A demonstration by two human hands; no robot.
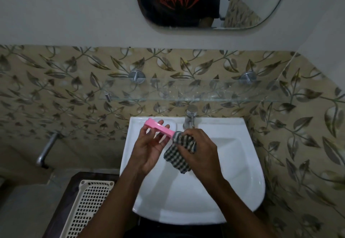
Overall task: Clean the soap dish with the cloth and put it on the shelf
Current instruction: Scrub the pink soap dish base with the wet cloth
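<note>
So around the hands there's a white sink [196,200] with one chrome tap [190,117] at its back edge, and right above that a glass shelf [186,92] on two round metal mounts, nothing sitting on it that I can make out. The shelf glass hangs partly in front of the leaf-pattern tiles [56,88], and the tap top pokes up just under its front edge. Higher up, one mirror [205,4] shows a dark shirt with red print. Off to the lower left is one cream plastic basket [87,209] with a grid bottom, looks empty from here, sitting on a dark surface. One metal pipe [45,150] sticks out of the wall on the left.

Over the basin: the left hand [149,148] holds the pink soap dish [158,129] tilted on edge, fingers curled behind it and the thumb in front. The right hand [197,150] is bunched around one checked cloth [179,153], pressing it against the dish's right end, the rest of the cloth dangling below. The sink bowl itself has nothing in it that I can see
</note>
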